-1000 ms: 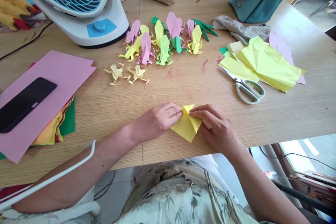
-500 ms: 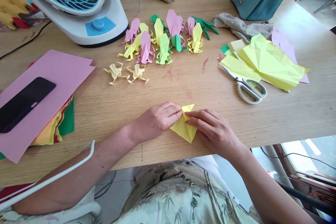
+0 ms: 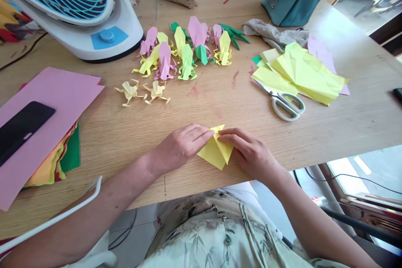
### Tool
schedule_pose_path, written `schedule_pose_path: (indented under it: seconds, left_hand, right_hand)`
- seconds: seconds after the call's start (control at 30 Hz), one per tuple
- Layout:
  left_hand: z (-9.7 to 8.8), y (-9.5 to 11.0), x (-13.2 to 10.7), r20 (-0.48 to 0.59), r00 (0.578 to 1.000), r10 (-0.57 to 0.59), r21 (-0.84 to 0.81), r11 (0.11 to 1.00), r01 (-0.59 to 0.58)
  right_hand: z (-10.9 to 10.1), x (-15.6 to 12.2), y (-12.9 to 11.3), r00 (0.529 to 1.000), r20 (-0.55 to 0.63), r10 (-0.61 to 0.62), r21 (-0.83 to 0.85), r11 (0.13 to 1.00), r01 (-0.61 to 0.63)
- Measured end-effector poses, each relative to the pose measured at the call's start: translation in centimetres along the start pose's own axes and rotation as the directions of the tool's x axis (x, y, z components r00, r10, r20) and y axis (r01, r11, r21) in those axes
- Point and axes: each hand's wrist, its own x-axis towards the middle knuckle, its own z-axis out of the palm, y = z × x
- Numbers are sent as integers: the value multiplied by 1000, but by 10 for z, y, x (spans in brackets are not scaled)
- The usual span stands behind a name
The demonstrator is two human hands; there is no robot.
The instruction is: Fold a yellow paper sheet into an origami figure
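Observation:
A small piece of folded yellow paper (image 3: 215, 153) lies on the wooden table near its front edge, one corner pointing toward me. My left hand (image 3: 186, 142) presses its upper left side, fingers together on the paper. From the other side my right hand (image 3: 251, 150) grips the right part, with fingertips on a raised flap near the top. The undersides of both hands and the paper's far edges are partly hidden. Beyond them stand several folded paper frogs, among them a pale yellow one (image 3: 156, 91) and a pink one (image 3: 165, 60).
White-handled scissors (image 3: 287, 106) lie at right beside creased yellow sheets (image 3: 298, 69). A black phone (image 3: 25, 127) rests on pink paper (image 3: 63, 88) at left. A fan (image 3: 103, 21) stands back left, a teal bag (image 3: 295, 0) back right, near a grey cloth (image 3: 273, 33).
The camera view has turned slightly, shifting the scene leftward. My right fingers have moved a little on the paper's flap; both hands stay on the paper.

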Motion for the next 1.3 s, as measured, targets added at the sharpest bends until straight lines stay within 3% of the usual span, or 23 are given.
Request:
schedule_pose_path:
  seconds: [0.17,0.37,0.7,0.83,1.03,1.3]
  left_hand:
    - [0,-2,0,-2,1000,6,1,1000,-6]
    - [0,-4,6,-41,999,-13,15,1000,14]
    - [2,-6,4,11,998,-58,-24,998,58]
    - [1,-5,4,12,997,-75,-52,996,75]
    - [1,-5,4,-7,997,-77,-61,995,76]
    - [0,-4,2,-44,997,-69,-7,998,69]
  right_hand:
    - [7,9,-6,937,-95,336,83,941,-329]
    - [12,16,-10,903,-76,422,39,906,-421]
    - [17,3,-11,902,-159,400,-173,889,-425]
    - [15,3,-12,905,-190,381,-186,891,-415]
    - [13,4,-9,977,-125,174,-125,974,-189]
    - [11,-2,-6,999,-32,29,-300,953,-37]
